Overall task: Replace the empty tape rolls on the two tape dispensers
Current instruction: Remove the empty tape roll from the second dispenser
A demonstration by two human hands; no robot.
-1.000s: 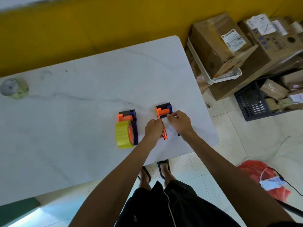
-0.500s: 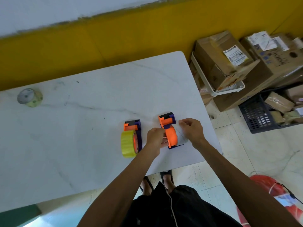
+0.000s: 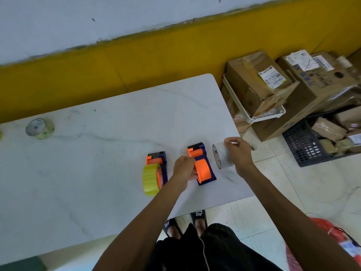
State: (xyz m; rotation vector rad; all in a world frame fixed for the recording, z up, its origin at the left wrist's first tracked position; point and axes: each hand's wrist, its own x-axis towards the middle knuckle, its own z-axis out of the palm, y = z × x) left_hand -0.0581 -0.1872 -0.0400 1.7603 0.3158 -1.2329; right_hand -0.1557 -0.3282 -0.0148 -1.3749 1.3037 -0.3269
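Leftmost, far back on the white marble-look tabletop (image 3: 97, 173): pale green-patterned roll of tape (image 3: 40, 128), lying flat, well apart from everything else.

Nearer the middle: orange-and-purple plastic tape dispenser (image 3: 157, 160) already carrying a full yellow tape roll (image 3: 150, 178), standing on edge.

Just right of that: left hand (image 3: 184, 170), closed in a pinch against the side of the second orange-and-purple tape dispenser (image 3: 201, 167), steadying it. Bare orange hub (image 3: 203, 170) exposed, no roll on it.

Further right, near the table's edge: right hand (image 3: 237, 155), fingers curled around an empty clear plastic tape core (image 3: 219, 157), held just beside the second dispenser and apart from it. Nearly see-through, seen mainly by its round rim.

Beyond the table, on the floor: stacked brown cardboard boxes (image 3: 259, 83) and a dark plastic crate (image 3: 306, 145).

Handling, judged: empty core very light, thin-walled, probably slick and easily squashed, so best held lightly by the rim. Fresh roll likely heavier and stiff; best gripped around the outer edge, away from any sticky free end. Dispenser light enough to slide, so worth bracing by its body while pushing a roll onto the hub.
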